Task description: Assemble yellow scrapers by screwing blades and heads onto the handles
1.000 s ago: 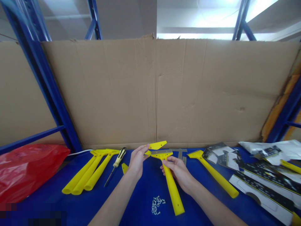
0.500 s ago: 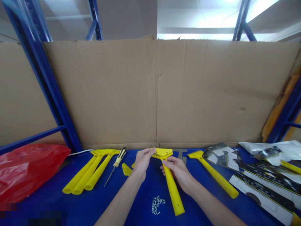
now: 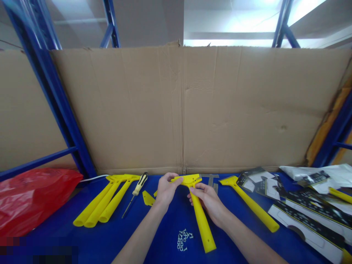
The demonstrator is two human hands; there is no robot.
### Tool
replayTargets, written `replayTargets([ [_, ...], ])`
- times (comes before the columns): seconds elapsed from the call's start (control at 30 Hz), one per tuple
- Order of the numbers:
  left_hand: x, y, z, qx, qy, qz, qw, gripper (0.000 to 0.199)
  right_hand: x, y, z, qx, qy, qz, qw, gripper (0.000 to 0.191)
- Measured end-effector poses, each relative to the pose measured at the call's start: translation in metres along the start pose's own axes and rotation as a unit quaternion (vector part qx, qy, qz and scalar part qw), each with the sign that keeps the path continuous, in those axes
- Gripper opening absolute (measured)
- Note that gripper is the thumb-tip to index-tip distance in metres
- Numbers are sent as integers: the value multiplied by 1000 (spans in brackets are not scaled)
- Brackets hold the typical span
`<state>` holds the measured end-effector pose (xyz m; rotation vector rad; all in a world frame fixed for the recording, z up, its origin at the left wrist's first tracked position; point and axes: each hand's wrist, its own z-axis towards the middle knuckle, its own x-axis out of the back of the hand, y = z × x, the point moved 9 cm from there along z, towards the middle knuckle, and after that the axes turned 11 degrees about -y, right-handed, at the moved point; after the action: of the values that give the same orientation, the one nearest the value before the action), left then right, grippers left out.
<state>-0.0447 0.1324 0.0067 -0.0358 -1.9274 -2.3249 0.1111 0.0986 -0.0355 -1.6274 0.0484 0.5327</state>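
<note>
My right hand (image 3: pixel 208 201) is closed round the neck of a yellow scraper (image 3: pixel 202 223), whose hollow-looking handle slants down toward me. At its head, my left hand (image 3: pixel 166 189) pinches a small yellow cover plate (image 3: pixel 190 179) between thumb and fingers. The plate lies over the head at a slight tilt; part of it is hidden by the left thumb. Below the hands is a small heap of silvery screws and nuts (image 3: pixel 181 240). Left of my left hand lies a loose yellow plate (image 3: pixel 148 198), with another one's edge partly hidden by the fingers.
A screwdriver (image 3: pixel 140 184) and several yellow scraper handles (image 3: pixel 103 205) lie on the left of the blue table (image 3: pixel 165 238). Flat grey metal pieces (image 3: pixel 211 180) sit behind my right hand. Rightward are another scraper (image 3: pixel 254 206), packaging cards (image 3: pixel 308 227); far left, a red bag (image 3: pixel 38 200).
The cover plate has shifted and turned slightly on the scraper head, showing more of the head's right end. My left hand has moved a little with it; the right hand stays put.
</note>
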Motion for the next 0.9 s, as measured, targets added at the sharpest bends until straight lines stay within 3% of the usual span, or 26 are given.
replayTargets([
  [0.1, 2, 6, -1, -32, 10, 52, 998, 14, -1, 0, 0, -1, -3, -3, 1000, 32],
  [0.23, -6, 8, -2, -49, -30, 79, 995, 10, -2, -1, -1, 4, -5, -4, 1000, 30],
  [0.4, -10, 5, 0, -62, -33, 59, 996, 11, 0, 0, 0, 5, -6, 0, 1000, 34],
  [0.6, -13, -2, 1, -39, -40, 13, 998, 29, 1, 2, 1, 4, -7, 5, 1000, 38],
  [0.9, 4, 14, 5, -70, -46, 120, 989, 27, 1, 1, 1, 4, -1, 8, 1000, 37],
])
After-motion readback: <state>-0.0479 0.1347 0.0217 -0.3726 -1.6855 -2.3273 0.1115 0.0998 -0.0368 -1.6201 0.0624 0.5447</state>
